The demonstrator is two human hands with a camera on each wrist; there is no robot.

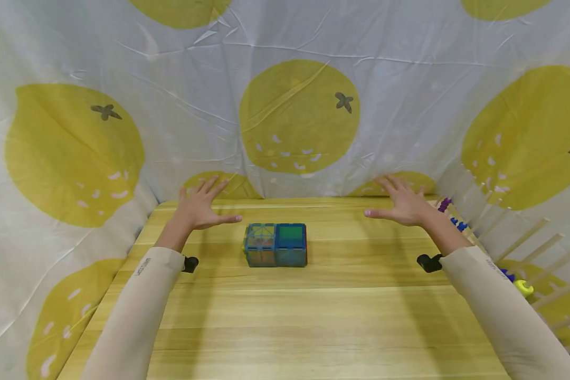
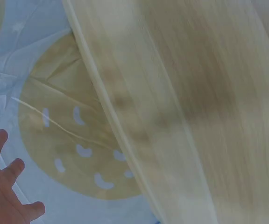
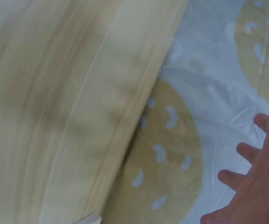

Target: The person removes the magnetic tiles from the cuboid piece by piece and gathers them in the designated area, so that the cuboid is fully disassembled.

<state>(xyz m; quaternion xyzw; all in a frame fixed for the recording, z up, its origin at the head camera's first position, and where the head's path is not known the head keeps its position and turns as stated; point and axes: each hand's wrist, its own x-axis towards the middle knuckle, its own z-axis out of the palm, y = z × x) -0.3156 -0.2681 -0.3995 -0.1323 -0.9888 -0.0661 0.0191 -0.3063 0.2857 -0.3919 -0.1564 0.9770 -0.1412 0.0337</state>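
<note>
Sleeves (image 1: 142, 306) widely flank blocks (image 1: 276, 245), left hand (image 1: 199, 209) and right hand (image 1: 402, 205) spread, holding nothing, seemingly near the tabletop edge (image 1: 290, 202).

No word legible for certain. On the left sleeve (image 1: 140, 306), close to its wrist end, a single short line of small dark lettering (image 1: 143, 266), set lengthwise, too small to spell out with any confidence. On the right sleeve (image 1: 508, 316), likewise near its wrist end, a second short line, fainter lettering (image 1: 496, 269), set lengthwise, too blurred to read.
</note>
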